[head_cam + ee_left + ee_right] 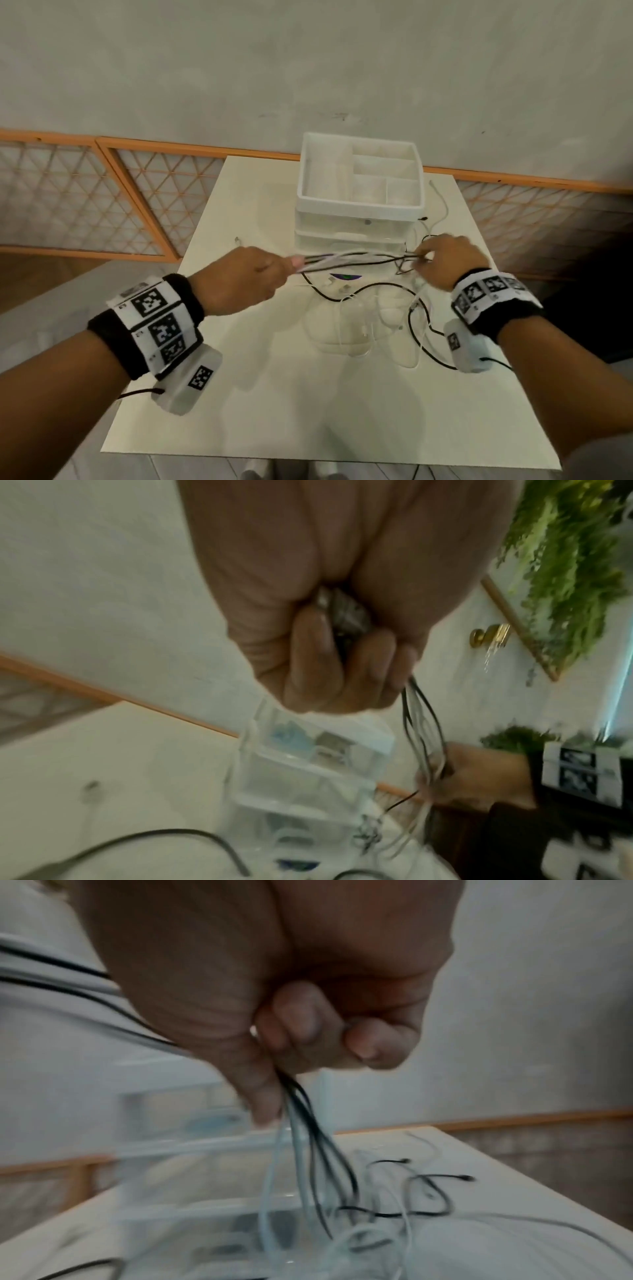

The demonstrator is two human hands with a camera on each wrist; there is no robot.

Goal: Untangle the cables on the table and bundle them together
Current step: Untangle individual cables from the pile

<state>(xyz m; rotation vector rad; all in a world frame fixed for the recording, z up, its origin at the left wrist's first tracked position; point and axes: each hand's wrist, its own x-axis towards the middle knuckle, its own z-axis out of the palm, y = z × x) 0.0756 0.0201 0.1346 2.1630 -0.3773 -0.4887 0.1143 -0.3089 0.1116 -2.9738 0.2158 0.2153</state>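
The cables (352, 259), black and white, stretch as one taut run left to right above the table (260, 394), in front of the drawer organizer (359, 178). The left hand (239, 277) fists one end; the right hand (445, 260) pinches the other, where loose tails drop to the tabletop, so that hand sits nearer the remaining tangle

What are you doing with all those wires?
A person is sorting out a mess of black and white cables. The left hand grips one end of the bunch, the right hand pinches it further along, and the strands stretch between them above the table. More cable lies loose below, in front of a clear drawer organizer.
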